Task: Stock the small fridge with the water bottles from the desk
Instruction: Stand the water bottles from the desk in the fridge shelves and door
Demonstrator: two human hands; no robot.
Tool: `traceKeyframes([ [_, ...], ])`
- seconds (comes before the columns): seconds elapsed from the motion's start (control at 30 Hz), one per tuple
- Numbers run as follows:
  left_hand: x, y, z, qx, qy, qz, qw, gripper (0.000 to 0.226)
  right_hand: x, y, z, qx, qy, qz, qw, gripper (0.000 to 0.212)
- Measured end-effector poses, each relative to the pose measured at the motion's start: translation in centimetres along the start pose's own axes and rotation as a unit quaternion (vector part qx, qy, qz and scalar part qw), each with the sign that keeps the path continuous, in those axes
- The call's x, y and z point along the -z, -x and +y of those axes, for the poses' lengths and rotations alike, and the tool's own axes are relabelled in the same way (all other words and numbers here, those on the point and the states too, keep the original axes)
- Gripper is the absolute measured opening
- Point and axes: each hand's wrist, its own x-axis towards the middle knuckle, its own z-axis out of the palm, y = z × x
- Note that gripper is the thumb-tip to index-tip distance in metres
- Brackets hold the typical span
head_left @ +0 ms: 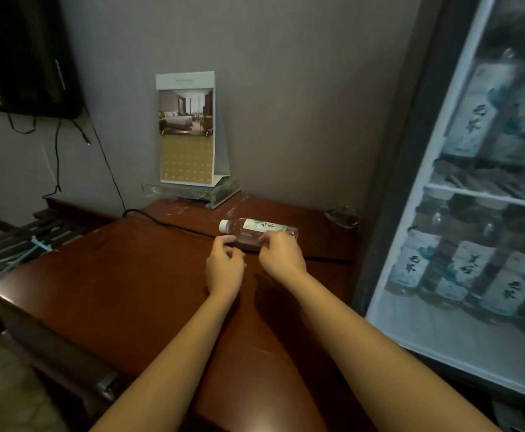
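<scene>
Water bottle [258, 232] lying on its side on the dark wooden table [136, 285], white cap toward the left, pale label with dark brush-style characters facing up, too blurred to read. Right hand [281, 254] curled over the bottle's near side at its base end, grip closed loosely around the body, fingertips on the label's edge. Left hand [225, 266] just left of that grip and slightly nearer, fingers half bent and parted, thumb reaching toward the neck below the cap; contact with the bottle cannot be told.

Beyond the grip, a black cable [174, 224] crossing the table under the bottle. Farther back, a desk calendar [188, 129] upright on a clear stand, showing a hotel room photo above a gold date grid; print not legible. Right of the grip, near the wall, a glass ashtray [342, 216]. Further right, the small fridge [460, 194] with its glass door, two shelves holding upright bottles [460, 269] bearing similar pale labels with large dark characters. Up left, the corner of a black screen [21, 57] with wires hanging.
</scene>
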Motion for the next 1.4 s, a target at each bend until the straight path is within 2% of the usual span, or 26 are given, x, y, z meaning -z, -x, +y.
traceKeyframes([
  [0.13, -1.5, -2.1, -0.9, 0.021, 0.037, 0.003, 0.999, 0.022, -1.3, -3.5, 0.4, -0.024, 0.019, 0.062, 0.998, 0.044],
  [0.2, -1.5, -2.9, -1.4, 0.031, 0.06, 0.004, 0.998, 0.022, -1.6, -4.8, 1.1, -0.074, -0.02, 0.103, 0.992, 0.056],
  [0.27, -1.3, -3.4, -1.8, 0.022, 0.073, 0.011, 0.997, 0.023, -1.8, -5.9, 1.7, -0.117, -0.029, 0.111, 0.987, 0.063],
  [0.43, -1.4, -3.1, -1.8, 0.046, 0.09, -0.021, 0.995, 0.026, -2.1, -7.3, 2.6, -0.178, -0.004, 0.027, 0.984, 0.077],
  [0.53, -1.5, -3.2, -1.9, 0.078, 0.093, -0.05, 0.991, 0.03, -2.0, -7.2, 2.6, -0.161, 0.078, 0.042, 0.983, 0.073],
  [0.63, -1.5, -3.3, -2.2, 0.11, 0.079, -0.07, 0.988, 0.041, -1.7, -7.3, 1.9, -0.126, 0.151, 0.007, 0.98, 0.065],
  [0.77, -1.5, -3.2, -2.4, 0.119, 0.068, -0.067, 0.988, 0.047, -1.4, -7.7, 0.9, -0.098, 0.185, -0.074, 0.975, 0.081],
  [0.97, -1.4, -3.7, -2.6, 0.145, 0.075, -0.067, 0.984, 0.054, -1.7, -7.4, 0.4, -0.073, 0.24, -0.121, 0.961, 0.091],
  [1.1, -1.6, -3.9, -2.7, 0.155, 0.095, -0.068, 0.981, 0.057, -2.5, -6.2, 0.9, -0.107, 0.165, -0.102, 0.975, 0.083],
  [1.23, -1.8, -3.7, -2.0, 0.173, 0.157, -0.096, 0.968, 0.057, -2.9, -4.3, 1.5, -0.086, 0.126, -0.044, 0.987, 0.073],
  [1.3, -1.7, -3.3, -1.4, 0.175, 0.225, -0.123, 0.95, 0.057, -2.8, -3.1, 1.5, -0.07, 0.092, -0.042, 0.992, 0.07],
  [1.4, -0.9, -2.6, -0.4, 0.156, 0.366, -0.167, 0.902, 0.067, -2.4, -0.9, 1.5, -0.077, -0.006, -0.045, 0.996, 0.066],
])
